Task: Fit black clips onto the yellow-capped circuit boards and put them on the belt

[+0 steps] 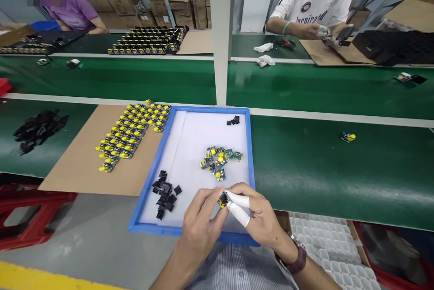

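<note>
Between my two hands, over the near edge of a blue-rimmed white tray (252, 159), is a small circuit board (223, 200) with a yellow component and a black part on it. My left hand (205, 217) pinches it from the left. White finger cots cover the thumb and a finger of my right hand (252, 215), which grips it from the right. My fingers partly hide the board. Farther up the tray lies a loose pile of circuit boards (220, 159) with yellow components. Black plastic pieces (165, 195) are heaped at the tray's left, and a few more black pieces (233, 121) lie at its far right.
Left of the tray, a cardboard sheet (77, 154) bears rows of yellow-topped boards (125, 131). Beyond it is a black heap (39, 129). One board (347, 136) lies on the green belt at right. A white post (220, 32) rises ahead; two people work across the line.
</note>
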A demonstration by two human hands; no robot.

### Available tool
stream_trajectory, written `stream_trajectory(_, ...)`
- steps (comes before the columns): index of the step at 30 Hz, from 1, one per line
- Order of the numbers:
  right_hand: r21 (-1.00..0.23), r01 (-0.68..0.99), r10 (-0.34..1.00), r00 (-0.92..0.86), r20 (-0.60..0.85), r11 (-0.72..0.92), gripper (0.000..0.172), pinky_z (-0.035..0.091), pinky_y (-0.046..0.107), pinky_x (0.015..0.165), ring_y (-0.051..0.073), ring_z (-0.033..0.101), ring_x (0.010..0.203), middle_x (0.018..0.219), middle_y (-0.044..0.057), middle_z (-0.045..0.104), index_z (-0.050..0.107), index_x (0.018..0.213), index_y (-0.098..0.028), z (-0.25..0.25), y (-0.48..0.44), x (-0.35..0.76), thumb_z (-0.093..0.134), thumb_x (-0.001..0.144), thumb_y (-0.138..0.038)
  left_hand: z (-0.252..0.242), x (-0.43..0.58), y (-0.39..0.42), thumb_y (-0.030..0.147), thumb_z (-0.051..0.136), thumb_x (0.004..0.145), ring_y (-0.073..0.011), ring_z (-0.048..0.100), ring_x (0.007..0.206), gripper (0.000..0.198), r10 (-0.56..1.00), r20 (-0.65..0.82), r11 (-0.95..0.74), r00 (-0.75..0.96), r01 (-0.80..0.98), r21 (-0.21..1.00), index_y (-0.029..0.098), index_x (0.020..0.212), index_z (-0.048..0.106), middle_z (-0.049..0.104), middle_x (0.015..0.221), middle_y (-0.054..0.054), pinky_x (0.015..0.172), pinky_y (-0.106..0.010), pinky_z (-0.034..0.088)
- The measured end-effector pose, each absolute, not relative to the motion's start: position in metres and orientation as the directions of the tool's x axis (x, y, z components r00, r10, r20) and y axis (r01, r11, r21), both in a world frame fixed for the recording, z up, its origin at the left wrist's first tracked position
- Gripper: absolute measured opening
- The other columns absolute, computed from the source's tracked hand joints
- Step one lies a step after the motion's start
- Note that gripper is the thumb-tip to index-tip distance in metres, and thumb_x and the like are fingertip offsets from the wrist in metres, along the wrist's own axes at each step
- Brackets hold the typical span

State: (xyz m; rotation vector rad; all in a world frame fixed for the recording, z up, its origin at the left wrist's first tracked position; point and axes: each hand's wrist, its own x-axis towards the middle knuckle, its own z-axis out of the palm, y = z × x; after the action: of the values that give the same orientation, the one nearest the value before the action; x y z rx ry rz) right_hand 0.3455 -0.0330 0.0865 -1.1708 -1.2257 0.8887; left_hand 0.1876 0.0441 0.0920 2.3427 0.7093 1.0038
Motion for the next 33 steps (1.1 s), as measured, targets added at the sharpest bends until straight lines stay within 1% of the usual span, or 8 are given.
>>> stream_trajectory(6, -0.951, 0.240, 0.915, 0.308, 0.263, 0.192, 0.021, 0.055, 0.032, 0.081, 0.019, 0.067, 0.088, 0.097, 0.006, 0.069, 0.071, 0.112, -0.022, 0.077, -0.040, 0.362, 0.067, 0.091, -0.022, 0.081, 0.194, 0.045, 0.008, 0.067, 0.089, -0.0225, 0.069, 0.106, 0.054, 0.551, 0.493, -0.789, 0.673, 0.229, 0.570, 0.020, 0.141, 0.054, 0.065, 0.117, -0.011, 0.091, -0.033, 0.060)
stream_trajectory(10, -0.794, 0.571, 0.767, 0.599, 0.231, -0.208, 0.024, 0.056, 0.034, 0.088, 0.020, 0.070, 0.095, 0.103, 0.008, 0.073, 0.070, 0.104, -0.021, 0.053, -0.054, 0.447, 0.052, 0.098, -0.036, 0.077, 0.193, 0.057, 0.018, 0.071, 0.089, -0.0252, 0.070, 0.106, 0.057, 0.578, 0.508, -0.785, 0.639, 0.264, 0.561, 0.022, 0.143, 0.053, 0.064, 0.125, -0.012, 0.097, -0.038, 0.058)
stream_trajectory(13, -0.692, 0.608, 0.619, 0.729, 0.293, -0.389, 0.038, 0.053, 0.047, 0.090, 0.028, 0.068, 0.096, 0.100, 0.017, 0.072, 0.069, 0.093, -0.016, 0.043, -0.073, 0.536, 0.046, 0.093, -0.046, 0.077, 0.181, 0.076, 0.017, 0.071, 0.088, -0.0248, 0.071, 0.100, 0.050, 0.590, 0.575, -0.798, 0.567, 0.298, 0.524, 0.026, 0.136, 0.060, 0.069, 0.117, -0.008, 0.098, -0.040, 0.057)
stream_trajectory(17, -0.606, 0.624, 0.552, 0.763, 0.335, -0.495, 0.044, 0.051, 0.055, 0.089, 0.034, 0.065, 0.089, 0.085, 0.019, 0.070, 0.066, 0.075, -0.018, 0.045, -0.094, 0.607, 0.050, 0.083, -0.058, 0.081, 0.148, 0.103, 0.022, 0.073, 0.087, -0.0251, 0.072, 0.095, 0.038, 0.621, 0.648, -0.772, 0.441, 0.488, 0.408, 0.026, 0.124, 0.068, 0.073, 0.110, -0.007, 0.098, -0.043, 0.056)
stream_trajectory(20, -0.563, 0.656, 0.540, 0.747, 0.388, -0.503, 0.049, 0.040, 0.068, 0.097, 0.045, 0.062, 0.103, 0.095, 0.026, 0.069, 0.069, 0.085, -0.014, 0.049, -0.099, 0.608, 0.055, 0.079, -0.060, 0.089, 0.111, 0.117, 0.028, 0.071, 0.089, -0.0251, 0.073, 0.090, 0.030, 0.699, 0.666, -0.613, 0.261, 0.697, 0.371, 0.022, 0.119, 0.070, 0.074, 0.107, -0.009, 0.095, -0.043, 0.056)
stream_trajectory(24, -0.485, 0.803, 0.629, 0.583, 0.515, -0.347, 0.039, 0.050, 0.054, 0.097, 0.035, 0.066, 0.107, 0.116, 0.017, 0.069, 0.071, 0.114, -0.018, 0.057, -0.075, 0.554, 0.056, 0.090, -0.046, 0.091, 0.077, 0.120, 0.039, 0.064, 0.094, -0.0227, 0.072, 0.082, 0.022, 0.773, 0.563, -0.520, 0.293, 0.801, 0.297, 0.021, 0.103, 0.074, 0.074, 0.096, -0.007, 0.082, -0.037, 0.057)
stream_trajectory(29, -0.548, 0.776, 0.897, -0.051, 0.439, 0.313, 0.035, 0.057, 0.044, 0.093, 0.028, 0.067, 0.109, 0.120, 0.013, 0.069, 0.064, 0.129, -0.023, 0.072, -0.004, 0.421, 0.058, 0.094, -0.019, 0.082, 0.083, 0.111, 0.031, 0.059, 0.096, -0.0216, 0.071, 0.086, 0.018, 0.765, 0.441, -0.616, 0.469, 0.732, 0.292, 0.021, 0.102, 0.074, 0.073, 0.093, -0.006, 0.079, -0.033, 0.057)
stream_trajectory(33, -0.428, 0.733, 0.848, -0.447, 0.285, 0.530, 0.023, 0.060, 0.042, 0.078, 0.028, 0.069, 0.089, 0.108, 0.014, 0.072, 0.072, 0.102, -0.017, 0.076, 0.047, 0.319, 0.063, 0.084, -0.006, 0.086, 0.087, 0.111, 0.028, 0.063, 0.095, -0.0227, 0.071, 0.092, 0.021, 0.767, 0.514, -0.591, 0.385, 0.736, 0.330, 0.022, 0.114, 0.071, 0.073, 0.101, -0.007, 0.087, -0.036, 0.055)
